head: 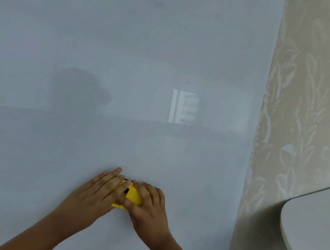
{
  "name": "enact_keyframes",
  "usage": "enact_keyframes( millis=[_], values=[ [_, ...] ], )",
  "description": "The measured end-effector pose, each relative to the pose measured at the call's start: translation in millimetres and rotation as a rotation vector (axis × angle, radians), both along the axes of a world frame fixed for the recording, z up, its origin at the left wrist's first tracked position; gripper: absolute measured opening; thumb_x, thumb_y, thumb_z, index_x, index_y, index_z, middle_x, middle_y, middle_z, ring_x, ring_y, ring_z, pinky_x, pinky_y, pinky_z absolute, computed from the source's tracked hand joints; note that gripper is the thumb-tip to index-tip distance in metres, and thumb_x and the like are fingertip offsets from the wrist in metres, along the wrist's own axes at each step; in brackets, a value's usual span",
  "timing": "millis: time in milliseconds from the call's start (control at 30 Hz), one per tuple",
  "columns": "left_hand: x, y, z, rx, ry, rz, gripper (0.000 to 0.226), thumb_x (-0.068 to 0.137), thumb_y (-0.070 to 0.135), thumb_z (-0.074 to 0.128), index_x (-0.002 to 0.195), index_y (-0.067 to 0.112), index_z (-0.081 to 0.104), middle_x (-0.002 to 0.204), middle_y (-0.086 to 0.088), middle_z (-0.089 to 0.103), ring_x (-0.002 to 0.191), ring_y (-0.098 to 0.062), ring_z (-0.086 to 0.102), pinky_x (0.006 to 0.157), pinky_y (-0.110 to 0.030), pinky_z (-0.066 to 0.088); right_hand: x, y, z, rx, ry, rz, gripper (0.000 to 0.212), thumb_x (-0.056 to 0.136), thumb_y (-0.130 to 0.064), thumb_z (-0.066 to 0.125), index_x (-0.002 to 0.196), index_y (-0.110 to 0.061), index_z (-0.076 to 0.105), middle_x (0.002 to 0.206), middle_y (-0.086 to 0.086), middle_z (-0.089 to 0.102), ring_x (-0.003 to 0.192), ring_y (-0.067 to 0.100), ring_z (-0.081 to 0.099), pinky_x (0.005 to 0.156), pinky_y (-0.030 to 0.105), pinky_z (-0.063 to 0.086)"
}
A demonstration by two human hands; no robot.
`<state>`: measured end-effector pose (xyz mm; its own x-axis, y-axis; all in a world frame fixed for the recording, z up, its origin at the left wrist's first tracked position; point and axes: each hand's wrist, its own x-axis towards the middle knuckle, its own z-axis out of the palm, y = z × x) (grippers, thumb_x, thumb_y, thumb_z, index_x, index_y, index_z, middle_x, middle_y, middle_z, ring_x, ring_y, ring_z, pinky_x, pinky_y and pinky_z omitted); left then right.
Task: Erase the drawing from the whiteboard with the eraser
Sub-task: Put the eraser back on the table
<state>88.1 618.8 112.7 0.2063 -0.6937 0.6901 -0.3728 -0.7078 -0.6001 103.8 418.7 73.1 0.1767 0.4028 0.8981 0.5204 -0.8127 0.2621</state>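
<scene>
Most of the view is whiteboard (125, 63), upright and showing only dim reflections; no drawing visible on the part in frame, so the job looks finished or nearly so. Patterned wall (303, 95) runs along its right edge, with a pale rounded bench (313, 229) corner low right. Low on the board, both hands bear on the yellow eraser (133, 197), presumably to keep its face flat against the surface. Left hand (94, 196) lies over it with fingers extended, pressing more than grasping. Right hand (148, 205) has its grip curled closed around the eraser's body.
</scene>
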Motion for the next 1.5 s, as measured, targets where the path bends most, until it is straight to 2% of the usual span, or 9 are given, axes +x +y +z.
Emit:
enact_keyframes(
  millis=[200, 333, 400, 533, 767, 967, 1167, 1300, 1500],
  values=[
    [7.0, -54.1, -9.5, -0.002, 0.028, -0.009, 0.047, 0.089, 0.014, 0.037, 0.133, -0.004, 0.039, 0.129, -0.014, 0.06, 0.127, -0.029, 0.047, 0.109, -0.046, 0.025, 1.0, -54.2, -6.0, -0.073, 0.065, -0.117, 0.043, 0.095, -0.029, 0.048, 0.133, -0.045, 0.036, 0.134, -0.001, 0.039, 0.115, 0.02, 0.045, 0.096, 0.034, 0.038],
    [10.2, -115.5, -5.2, -0.079, 0.158, -0.131, 0.043, 0.079, 0.012, 0.044, 0.116, 0.005, 0.065, 0.117, -0.008, 0.068, 0.117, -0.023, 0.059, 0.108, -0.035, 0.034, -13.1, -117.6, 3.0, -0.197, 0.203, -0.262, 0.064, 0.083, -0.03, 0.065, 0.135, -0.045, 0.031, 0.132, 0.0, 0.042, 0.111, 0.021, 0.049, 0.086, 0.034, 0.046],
    [11.9, -151.2, -5.4, -0.111, 0.234, -0.188, 0.036, 0.076, 0.013, 0.063, 0.111, 0.006, 0.068, 0.111, -0.006, 0.07, 0.111, -0.021, 0.063, 0.097, -0.035, 0.047, -25.4, -150.2, 8.1, -0.234, 0.258, -0.34, 0.069, 0.077, -0.034, 0.071, 0.134, -0.043, 0.033, 0.13, 0.001, 0.049, 0.108, 0.022, 0.054, 0.085, 0.035, 0.048],
    [9.7, -225.2, -11.3, -0.113, 0.41, -0.265, 0.071, 0.045, 0.025, 0.094, 0.109, 0.006, 0.07, 0.105, -0.006, 0.072, 0.101, -0.019, 0.068, 0.086, -0.035, 0.054, -60.1, -222.4, 13.2, -0.298, 0.305, -0.509, 0.077, 0.069, -0.042, 0.077, 0.135, -0.039, 0.036, 0.124, 0.004, 0.059, 0.104, 0.022, 0.06, 0.084, 0.034, 0.051],
    [-21.6, -361.2, -27.0, -0.098, 0.644, -0.512, 0.077, 0.046, 0.024, 0.094, 0.115, 0.009, 0.065, 0.108, -0.006, 0.07, 0.095, -0.021, 0.069, 0.072, -0.028, 0.058, -147.0, -342.1, 10.9, -0.272, 0.356, -0.715, 0.069, 0.068, -0.048, 0.076, 0.125, -0.022, 0.046, 0.112, 0.007, 0.067, 0.093, 0.022, 0.066, 0.08, 0.031, 0.055],
    [-46.6, -459.6, -43.9, -0.08, 0.917, -0.662, 0.064, 0.093, 0.025, 0.055, 0.148, 0.02, 0.022, 0.148, 0.002, 0.031, 0.135, -0.013, 0.031, 0.104, -0.025, 0.036, -205.4, -414.2, -1.7, -0.206, 0.453, -0.866, 0.057, 0.073, -0.049, 0.071, 0.114, -0.018, 0.046, 0.114, 0.008, 0.066, 0.096, 0.022, 0.066, 0.081, 0.031, 0.055],
    [-70.1, -528.1, -62.9, 0.012, 1.017, -0.646, 0.064, 0.095, 0.03, 0.05, 0.149, 0.02, 0.017, 0.149, 0.002, 0.029, 0.133, -0.012, 0.031, 0.104, -0.026, 0.035, -239.2, -462.5, -19.5, -0.025, 0.605, -0.905, 0.055, 0.071, -0.034, 0.078, 0.108, -0.014, 0.043, 0.113, 0.013, 0.065, 0.1, 0.028, 0.065, 0.074, 0.032, 0.057],
    [-73.3, -554.1, -79.9, 0.002, 1.102, -0.641, 0.063, 0.096, 0.031, 0.048, 0.149, 0.019, 0.015, 0.15, 0.002, 0.028, 0.134, -0.013, 0.031, 0.105, -0.025, 0.034, -240.1, -485.6, -31.6, 0.113, 0.769, -0.933, 0.046, 0.088, -0.032, 0.061, 0.121, -0.006, 0.045, 0.137, 0.015, 0.047, 0.124, 0.028, 0.046, 0.092, 0.038, 0.047],
    [-66.5, -571.0, -96.5, -0.027, 1.15, -0.598, 0.064, 0.096, 0.03, 0.049, 0.149, 0.018, 0.016, 0.149, 0.0, 0.029, 0.133, -0.013, 0.031, 0.105, -0.024, 0.034, -223.2, -504.1, -43.0, 0.239, 0.877, -0.899, 0.053, 0.088, -0.032, 0.061, 0.129, -0.007, 0.038, 0.142, 0.009, 0.04, 0.128, 0.022, 0.04, 0.097, 0.034, 0.042]
  ],
)
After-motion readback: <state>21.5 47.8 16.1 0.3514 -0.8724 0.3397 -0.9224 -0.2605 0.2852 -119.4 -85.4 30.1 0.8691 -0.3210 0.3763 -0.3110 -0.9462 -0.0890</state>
